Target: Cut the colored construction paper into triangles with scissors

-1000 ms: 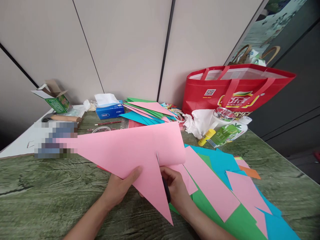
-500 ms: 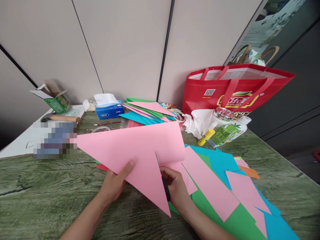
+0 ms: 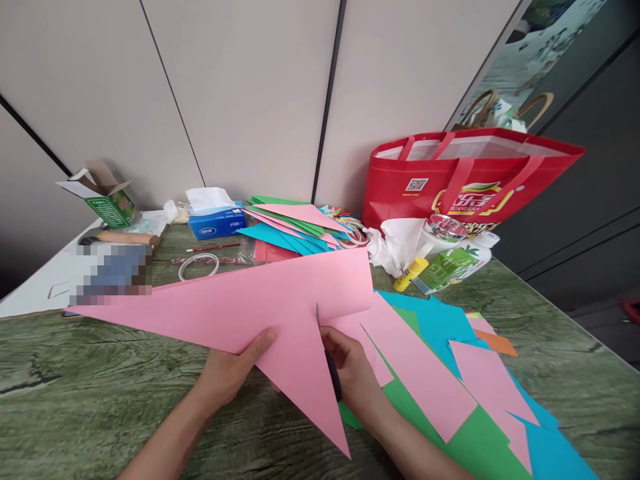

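Observation:
A large sheet of pink paper (image 3: pixel 240 300) is held up over the table, its left corner reaching far to the left. My left hand (image 3: pixel 235 367) pinches its lower edge, thumb on top and fingers underneath. My right hand (image 3: pixel 353 367) grips black-handled scissors (image 3: pixel 332 375) in a cut through the sheet. A thin blade tip shows above the paper. To the right of the cut, the sheet curls over. Most of the right fingers are hidden behind the handle and paper.
Pink, green and blue paper pieces (image 3: pixel 425 367) lie spread at the right. Behind the sheet are a stack of coloured paper (image 3: pixel 295 223), a blue tissue box (image 3: pixel 217 221) and a white ring (image 3: pixel 199 266). A red bag (image 3: pixel 415 193), glue stick (image 3: pixel 411 274) and green carton (image 3: pixel 450 270) stand at the back right.
The pink sheet's left part has swung down and stretched farther left, and its lower point has dropped a little. The white ring shows more fully. Both hands keep their holds.

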{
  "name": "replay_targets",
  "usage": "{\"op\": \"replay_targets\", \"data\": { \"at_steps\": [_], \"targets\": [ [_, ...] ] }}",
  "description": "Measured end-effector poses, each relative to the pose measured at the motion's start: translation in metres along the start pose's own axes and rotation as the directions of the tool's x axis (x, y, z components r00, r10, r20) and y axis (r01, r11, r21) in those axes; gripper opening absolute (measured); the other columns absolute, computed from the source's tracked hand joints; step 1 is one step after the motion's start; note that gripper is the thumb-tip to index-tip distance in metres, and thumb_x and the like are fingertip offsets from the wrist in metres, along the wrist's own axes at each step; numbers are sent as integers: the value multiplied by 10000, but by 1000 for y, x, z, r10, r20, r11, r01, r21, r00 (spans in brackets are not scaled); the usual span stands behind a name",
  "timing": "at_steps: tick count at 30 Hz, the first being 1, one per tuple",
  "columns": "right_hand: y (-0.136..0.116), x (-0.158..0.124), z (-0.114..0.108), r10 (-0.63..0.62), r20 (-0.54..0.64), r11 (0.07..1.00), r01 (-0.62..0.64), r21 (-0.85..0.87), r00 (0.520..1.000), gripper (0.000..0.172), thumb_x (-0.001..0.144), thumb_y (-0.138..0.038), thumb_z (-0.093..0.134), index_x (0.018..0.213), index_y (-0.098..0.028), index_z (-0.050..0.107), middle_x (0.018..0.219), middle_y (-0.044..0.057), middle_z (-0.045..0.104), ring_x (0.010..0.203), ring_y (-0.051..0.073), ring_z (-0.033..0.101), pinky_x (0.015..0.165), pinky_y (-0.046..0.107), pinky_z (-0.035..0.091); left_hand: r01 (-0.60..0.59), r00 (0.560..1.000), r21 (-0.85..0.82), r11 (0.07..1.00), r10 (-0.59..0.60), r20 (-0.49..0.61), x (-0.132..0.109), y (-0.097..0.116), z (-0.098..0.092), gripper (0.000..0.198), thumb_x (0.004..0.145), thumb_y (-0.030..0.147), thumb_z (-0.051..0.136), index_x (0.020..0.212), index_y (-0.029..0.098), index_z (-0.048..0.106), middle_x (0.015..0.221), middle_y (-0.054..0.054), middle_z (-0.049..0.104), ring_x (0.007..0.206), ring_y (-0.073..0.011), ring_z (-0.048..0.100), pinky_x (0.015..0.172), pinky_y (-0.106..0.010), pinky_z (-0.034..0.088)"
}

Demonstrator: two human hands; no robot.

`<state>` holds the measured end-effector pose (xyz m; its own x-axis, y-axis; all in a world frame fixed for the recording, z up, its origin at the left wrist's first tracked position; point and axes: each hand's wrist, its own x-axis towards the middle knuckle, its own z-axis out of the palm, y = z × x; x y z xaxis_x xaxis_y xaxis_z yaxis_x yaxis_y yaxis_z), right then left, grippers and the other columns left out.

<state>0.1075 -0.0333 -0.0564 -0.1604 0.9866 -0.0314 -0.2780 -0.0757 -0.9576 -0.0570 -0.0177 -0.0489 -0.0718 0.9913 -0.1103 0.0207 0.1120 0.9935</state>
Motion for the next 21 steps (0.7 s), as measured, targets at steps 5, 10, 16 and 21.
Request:
{"op": "replay_targets", "data": {
  "at_steps": [5,10,16,21],
  "targets": [
    [3,-1,-1,-6,12,1000,5,16,1000,297,558,-171,753,839,-197,661,839,32,706,787,220,630,678,303,499,9,1000,27,1000,-9,-8,0,-3,-1,300,644,355,659,871,166,607,930,-84,657,891,-264,576,782,-369,468],
    [3,0,-1,-15,5,1000,15,23,1000,303,556,-160,752,843,-193,660,839,33,704,770,208,627,673,294,492,21,999,32,999,-22,29,1,-5,-2,322,665,349,647,917,160,579,994,-95,641,939,-261,565,805,-368,463],
    [0,-1,2,16,-34,1000,-17,-14,999,252,525,-185,765,753,-183,659,732,20,707,674,192,629,594,263,483,48,998,-35,998,-47,31,0,-4,-2,388,649,356,662,959,135,584,1028,-113,639,952,-278,571,802,-383,472],
    [1,-1,3,27,-43,1000,-27,4,999,235,529,-209,761,740,-190,660,697,11,705,623,177,621,567,258,479,47,998,-36,998,-45,46,0,-8,-4,356,662,342,656,955,148,602,1009,-95,653,935,-257,579,798,-354,476]
  ]
}}
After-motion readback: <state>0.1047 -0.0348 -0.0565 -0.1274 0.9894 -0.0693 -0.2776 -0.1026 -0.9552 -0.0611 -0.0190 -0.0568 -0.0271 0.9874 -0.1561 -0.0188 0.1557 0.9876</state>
